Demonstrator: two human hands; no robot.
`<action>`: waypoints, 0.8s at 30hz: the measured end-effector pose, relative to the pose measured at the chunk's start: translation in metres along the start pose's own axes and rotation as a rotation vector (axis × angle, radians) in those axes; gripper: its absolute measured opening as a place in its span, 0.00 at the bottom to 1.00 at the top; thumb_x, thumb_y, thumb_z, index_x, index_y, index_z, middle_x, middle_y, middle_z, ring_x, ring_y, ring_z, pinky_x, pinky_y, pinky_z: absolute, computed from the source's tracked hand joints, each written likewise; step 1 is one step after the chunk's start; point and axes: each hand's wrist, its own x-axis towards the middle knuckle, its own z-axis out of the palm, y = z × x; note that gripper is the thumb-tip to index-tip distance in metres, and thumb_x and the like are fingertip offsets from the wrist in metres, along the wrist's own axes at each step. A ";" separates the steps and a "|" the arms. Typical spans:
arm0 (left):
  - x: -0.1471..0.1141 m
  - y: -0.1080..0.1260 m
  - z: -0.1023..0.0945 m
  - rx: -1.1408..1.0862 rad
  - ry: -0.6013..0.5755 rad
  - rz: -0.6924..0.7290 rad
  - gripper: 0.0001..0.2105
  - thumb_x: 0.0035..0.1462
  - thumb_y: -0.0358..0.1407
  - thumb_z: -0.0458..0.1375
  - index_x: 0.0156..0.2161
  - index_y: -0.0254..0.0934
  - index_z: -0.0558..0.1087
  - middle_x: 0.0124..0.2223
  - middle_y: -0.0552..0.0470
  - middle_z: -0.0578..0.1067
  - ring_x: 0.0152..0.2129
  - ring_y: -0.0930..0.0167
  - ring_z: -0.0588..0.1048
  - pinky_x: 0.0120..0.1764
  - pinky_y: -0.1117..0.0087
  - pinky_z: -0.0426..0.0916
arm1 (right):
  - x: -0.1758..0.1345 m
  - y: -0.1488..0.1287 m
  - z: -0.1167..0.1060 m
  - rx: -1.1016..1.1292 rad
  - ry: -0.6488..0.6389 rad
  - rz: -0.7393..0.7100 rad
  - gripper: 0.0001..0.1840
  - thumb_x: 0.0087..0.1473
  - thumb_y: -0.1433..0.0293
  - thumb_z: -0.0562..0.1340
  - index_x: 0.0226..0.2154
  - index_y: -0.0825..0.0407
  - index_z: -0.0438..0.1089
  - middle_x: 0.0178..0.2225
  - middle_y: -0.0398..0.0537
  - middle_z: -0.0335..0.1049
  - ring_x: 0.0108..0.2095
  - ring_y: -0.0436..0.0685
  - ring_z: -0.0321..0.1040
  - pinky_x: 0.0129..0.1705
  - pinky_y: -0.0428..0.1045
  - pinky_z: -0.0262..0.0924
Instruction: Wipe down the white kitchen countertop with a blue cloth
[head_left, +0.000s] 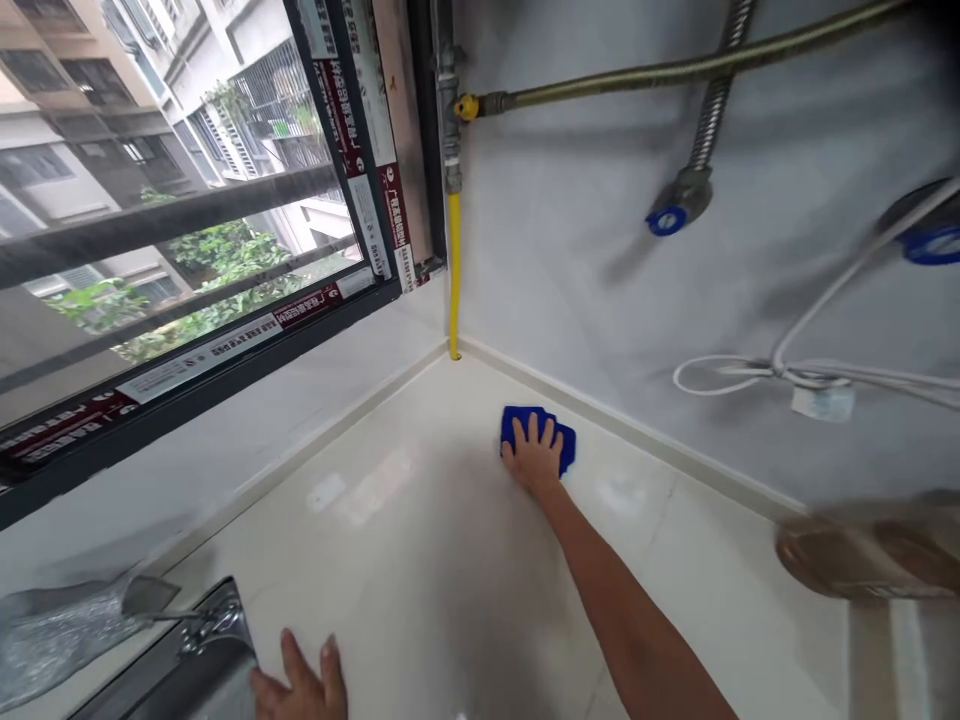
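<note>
Our left hand (304, 685) rests flat by the sink (187, 665); right hand (534, 455) presses the cloth (540, 432) flat.
Stretched this far into the worktop (420, 560) corner, we judge the cloth may slip out or snag the yellow pipe (454, 270).

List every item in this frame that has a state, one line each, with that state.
blue cloth: bunched, pressed flat on the countertop under the right hand.
right hand: fingers spread, on the cloth.
left hand: open, resting on the counter beside the sink.
window: shut.
white cable: looped, tied, hanging on the wall.
</note>
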 end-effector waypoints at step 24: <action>-0.019 0.021 -0.022 -0.112 0.128 0.079 0.34 0.65 0.51 0.45 0.68 0.29 0.52 0.67 0.17 0.43 0.63 0.36 0.54 0.57 0.40 0.59 | -0.381 -0.024 -0.061 0.167 -0.185 -0.569 0.41 0.50 0.69 0.60 0.67 0.43 0.56 0.72 0.44 0.35 0.70 0.71 0.31 0.68 0.69 0.37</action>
